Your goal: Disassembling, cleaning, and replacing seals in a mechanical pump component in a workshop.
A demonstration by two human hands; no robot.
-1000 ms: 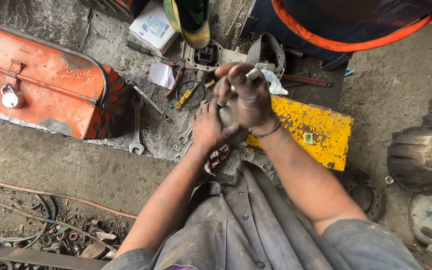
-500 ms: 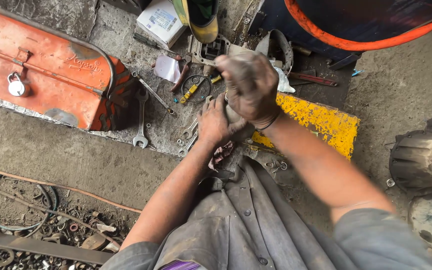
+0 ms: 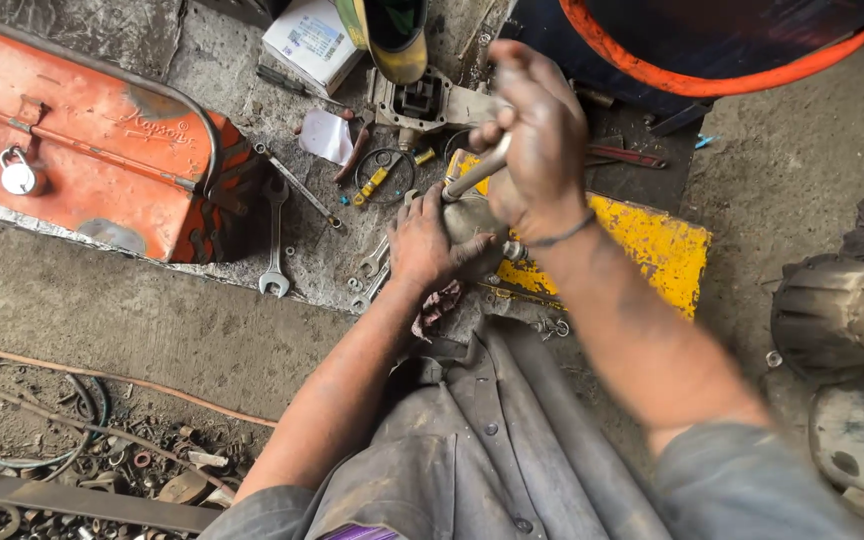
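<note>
Grey metal rod (image 3: 474,177) in fisted right hand (image 3: 542,150), tilted up-right; left hand (image 3: 422,240) clasped round metal part (image 3: 470,218).

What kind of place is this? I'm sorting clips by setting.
Most likely a repair workshop with a rough concrete floor. An orange metal toolbox and a loose spanner lie there, and the grimy left hand steadies a grey metal part while the right hand grips a metal tool.

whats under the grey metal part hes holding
A yellow plate shows beneath the grey metal part held by the left hand; hands hide the contact.
</note>
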